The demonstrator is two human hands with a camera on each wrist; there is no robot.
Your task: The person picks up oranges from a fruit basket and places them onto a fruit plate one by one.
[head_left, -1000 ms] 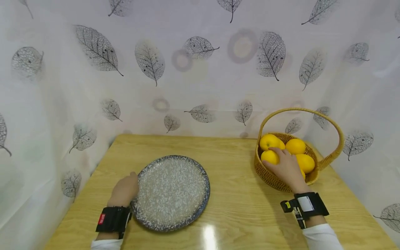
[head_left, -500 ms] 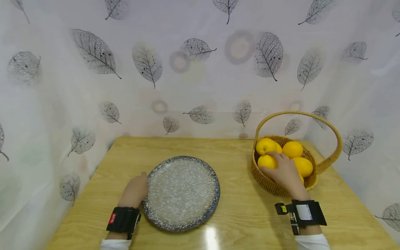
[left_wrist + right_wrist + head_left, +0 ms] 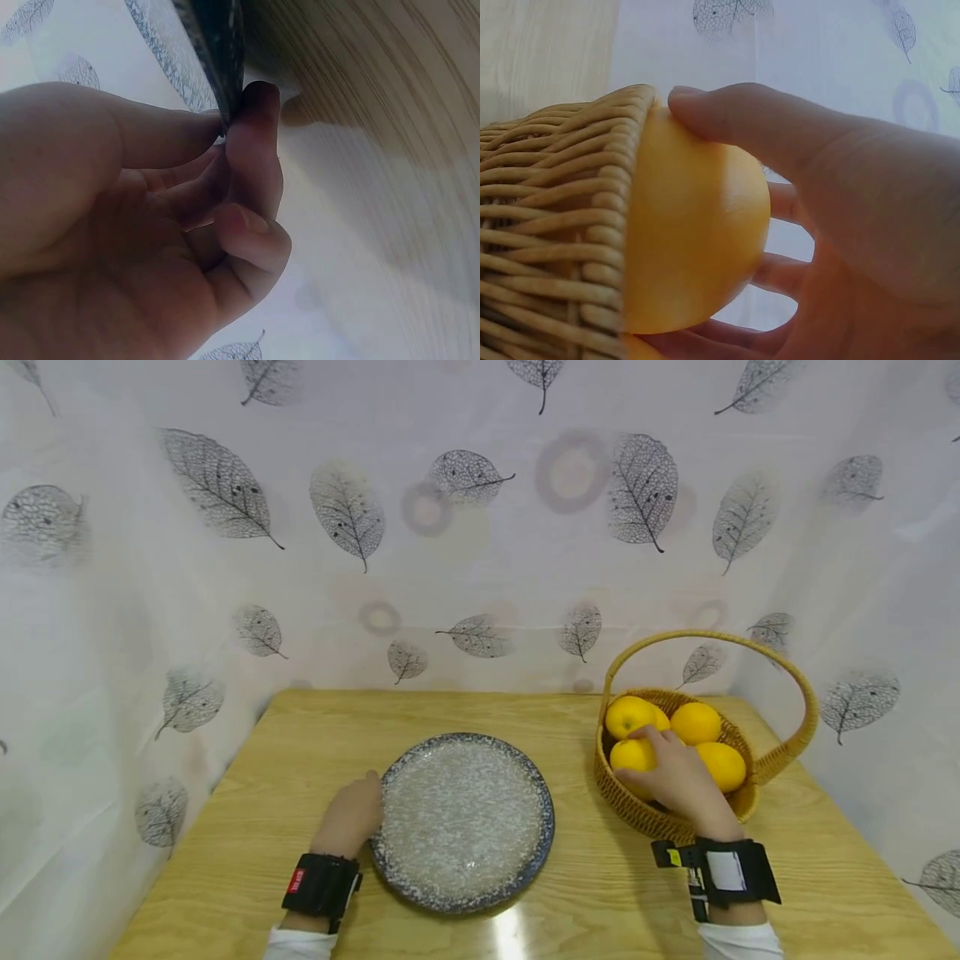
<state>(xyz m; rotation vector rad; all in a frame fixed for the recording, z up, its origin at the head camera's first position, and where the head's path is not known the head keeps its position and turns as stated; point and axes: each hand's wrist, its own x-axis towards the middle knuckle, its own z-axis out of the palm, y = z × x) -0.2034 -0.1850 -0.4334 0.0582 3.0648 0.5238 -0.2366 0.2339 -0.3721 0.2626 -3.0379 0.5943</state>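
Head view: where is the gripped fruit being shown?

At the right of the frame, a smooth, yellow, rounded fruit is being held at the left side of a tan, round-sided wicker basket. Other yellow fruits are being contained there too.

By which hand is it being held?

By the right hand; the fruit is being gripped between its thumb and curved fingers. In the right wrist view it is being seen bulging past the basket's edge, partly hidden by the weave.

And how is it being placed relative to both hands?

Just left of the right palm, and touched by that hand, which is plainly being kept nearer. From the left hand it is being seen well apart, toward the right, with a round, speckled grey plate with a dark rim lying between.

Is a long axis being shown?

It cannot be told; a nearly round outline is being presented, and part is being covered.

What is being done by the left hand?

Left of the frame's lower centre, the plate's left edge is being pinched between thumb and finger, as is being confirmed in the left wrist view.
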